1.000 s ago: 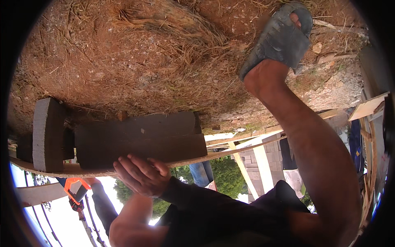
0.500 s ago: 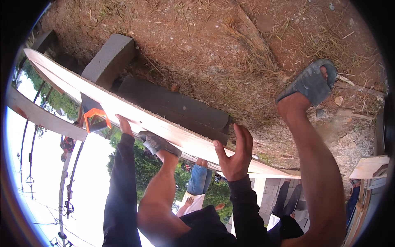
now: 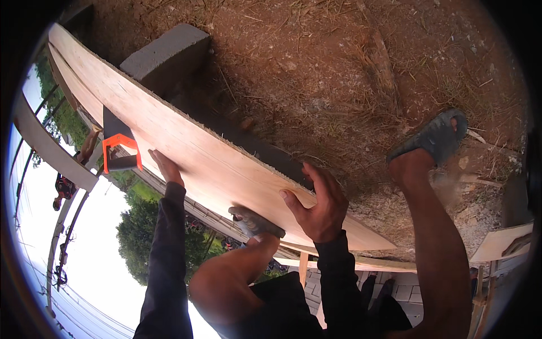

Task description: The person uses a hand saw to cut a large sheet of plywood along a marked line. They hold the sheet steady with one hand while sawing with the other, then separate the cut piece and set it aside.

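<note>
Left hand: we are laying our left hand (image 3: 167, 168) flat on the near edge of the board (image 3: 186, 150), fingers stretched out and pointing toward the saw (image 3: 120, 148); the grip is open, palm down, closing on nothing.
Left arm: our dark sleeve (image 3: 165, 265) is running straight up from the lower edge of the view to that hand.
Right hand: we are pressing our right hand (image 3: 319, 203) onto the board farther along, fingers spread wide, fingertips reaching over the far edge; the grip is open and only bearing down on the wood.
Right arm: it is coming up short and bent, in the same dark sleeve.
Board: the long pale board is lying across the grey block (image 3: 167, 52) and running from the upper left down toward the lower right.
Saw: the saw, with its orange and black handle, is sitting at the near edge of the board, just beside our left fingertips; we cannot tell whether they are touching it.
Feet: we are resting one foot in a grey sandal (image 3: 255, 221) against the near edge of the board between our hands, while the other sandal (image 3: 433, 135) is standing on the ground well apart from the board.
Ground: bare reddish ground (image 3: 316, 62) with dry grass and sawdust is lying under everything.
Surroundings: trees, bright sky and pale wooden framing are showing along the left and lower rim.
</note>
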